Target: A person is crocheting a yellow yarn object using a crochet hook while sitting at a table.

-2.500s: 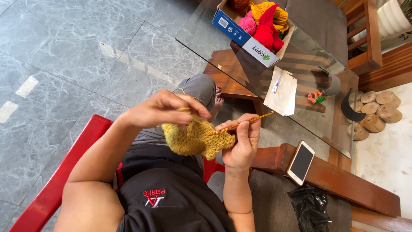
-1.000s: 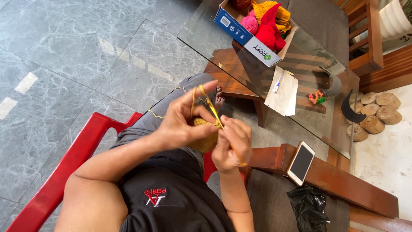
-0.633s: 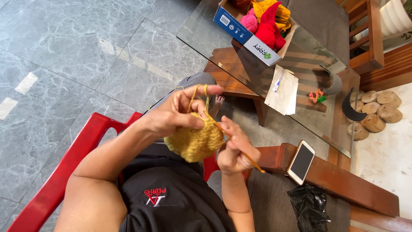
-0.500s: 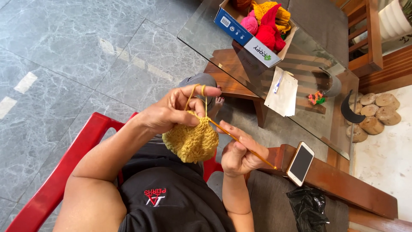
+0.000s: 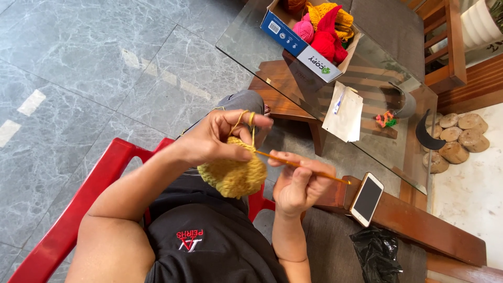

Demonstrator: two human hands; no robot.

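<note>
Left hand point(image 5: 217, 139) pinches yellow crochet piece point(image 5: 233, 173), right hand point(image 5: 296, 183) grips hook point(image 5: 301, 165) (blue-white box point(image 5: 301, 50) beyond).

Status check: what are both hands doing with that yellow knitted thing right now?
Left hand pinching yellow crochet piece, yarn looped over fingers. Right hand gripping crochet hook. Nothing in the way.

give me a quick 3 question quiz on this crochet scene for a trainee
1. True or false: the left hand holds the yellow crochet piece.
2. Which hand holds the orange hook?
3. What does the phone rest on? A) glass table B) wooden armrest C) floor

Key
1. True; yarn loops over its fingers.
2. The right hand.
3. B, the wooden armrest.
</note>
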